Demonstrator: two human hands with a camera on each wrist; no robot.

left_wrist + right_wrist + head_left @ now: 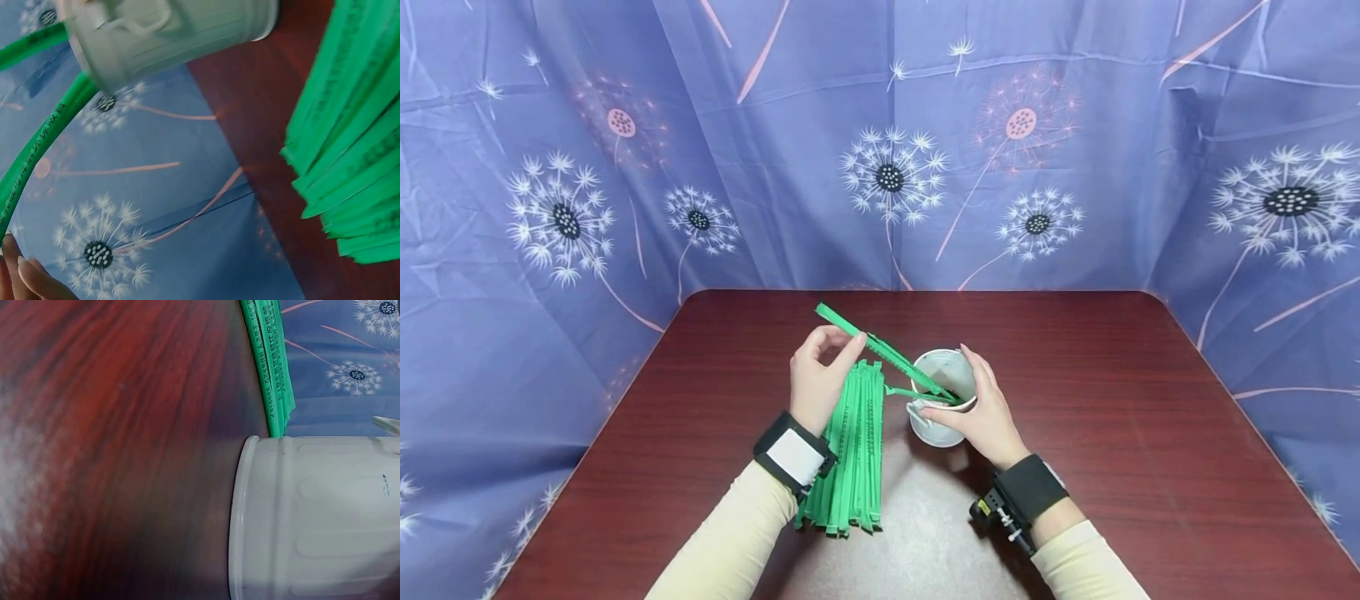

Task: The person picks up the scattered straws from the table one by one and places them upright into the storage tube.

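My right hand (pixel 988 417) grips a small white bucket (pixel 938 432), thumb and fingers on opposite sides of its rim. The bucket stands upright on the table; its wall also fills the lower part of the right wrist view. My left hand (pixel 823 375) pinches a long, thin green packet (pixel 891 354) with dark printing, slanting down into the bucket's mouth. Another green packet (pixel 910 392) leans out over the rim on the left. Beneath and beside my left wrist lies a bundle of similar green packets (pixel 857 450). What the wrappers contain is hidden.
The dark red wooden table (pixel 1112 417) has a pale glare patch near the front. Behind it and at both sides hangs a blue curtain (pixel 775 167) with a dandelion print. The bundle lies to the left of the bucket.
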